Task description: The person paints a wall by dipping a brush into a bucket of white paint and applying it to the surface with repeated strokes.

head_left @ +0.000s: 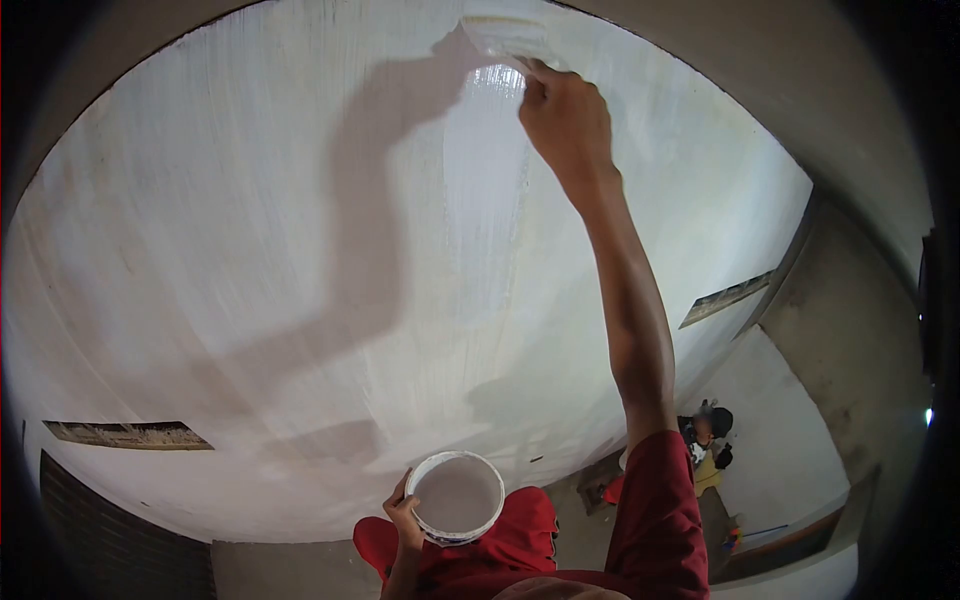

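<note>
My right hand [568, 118] is raised high on the arm's full stretch, fingers closed round the handle of a wide paintbrush [508, 40]. The brush bristles press against the white wall [250, 160] near its top. Below the brush runs a glossy, wet-looking strip of white paint [485, 190]. Down at my lap, my left hand [402, 515] grips the side of a white bucket [452, 538] by its rim, thumb over the edge. Whitish paint [458, 495] lies inside the bucket. Part of the brush handle is hidden in my right hand.
Two slot-like openings [130, 435] cut the wall, one low left, one right. Far below at the lower right is another person [706, 426] in a dark cap. A dark slatted shutter [115, 530] stands lower left. The ceiling edge curves above.
</note>
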Available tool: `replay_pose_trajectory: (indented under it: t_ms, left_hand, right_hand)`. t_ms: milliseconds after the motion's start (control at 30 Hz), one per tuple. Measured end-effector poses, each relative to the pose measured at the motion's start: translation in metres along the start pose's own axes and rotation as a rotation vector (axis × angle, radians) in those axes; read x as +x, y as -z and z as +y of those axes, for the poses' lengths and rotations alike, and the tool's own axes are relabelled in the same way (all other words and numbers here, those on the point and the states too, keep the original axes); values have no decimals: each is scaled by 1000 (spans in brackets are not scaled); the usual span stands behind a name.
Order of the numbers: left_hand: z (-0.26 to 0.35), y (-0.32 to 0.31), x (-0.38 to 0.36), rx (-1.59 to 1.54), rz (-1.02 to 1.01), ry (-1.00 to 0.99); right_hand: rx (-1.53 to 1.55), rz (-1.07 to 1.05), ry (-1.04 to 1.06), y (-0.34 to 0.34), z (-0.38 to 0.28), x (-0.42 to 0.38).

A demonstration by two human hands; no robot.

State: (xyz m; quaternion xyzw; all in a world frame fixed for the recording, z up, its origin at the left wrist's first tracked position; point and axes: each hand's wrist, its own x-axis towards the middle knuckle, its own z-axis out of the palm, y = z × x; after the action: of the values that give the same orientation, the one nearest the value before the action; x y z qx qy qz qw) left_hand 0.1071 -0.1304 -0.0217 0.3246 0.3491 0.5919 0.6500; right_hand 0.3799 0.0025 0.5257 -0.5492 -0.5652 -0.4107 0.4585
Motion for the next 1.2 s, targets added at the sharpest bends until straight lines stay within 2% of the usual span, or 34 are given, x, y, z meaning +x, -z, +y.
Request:
replay_pose_trajectory:
  t_ms: [100, 233, 367, 467, 567, 700, 800, 900, 1033, 1200]
  left_hand:
    - [1, -3, 0, 2, 8, 0]
    - [3, -5, -2, 31, 21, -8]
    - [-2, -1, -1, 5, 5, -23]
    - [1, -3, -1, 8, 1, -16]
    - [5, -6, -3, 10, 0, -11]
    - [-3, -1, 0, -10, 8, -14]
    - [-6, 0, 0, -9, 6, -10]
    - [-6, 2, 3, -13, -12, -35]
    - [-7, 1, 1, -52, -2, -12]
    - [-1, -2, 0, 14, -1, -49]
  right_hand:
    - [56, -20, -94, 28, -12, -2]
    - [-35, 143, -23, 14, -7, 16]
    - [-66, 29, -33, -2, 0, 6]
    - [47, -29, -70, 28, -6, -6]
    - [23, 19, -155, 31, -4, 5]
    - [-105, 119, -36, 11, 9, 13]
    - [-90, 18, -47, -1, 11, -9]
    - [86, 78, -63, 27, 15, -16]
    - [1, 97, -185, 30, 23, 1]
    - [-58, 199, -101, 8, 30, 8]
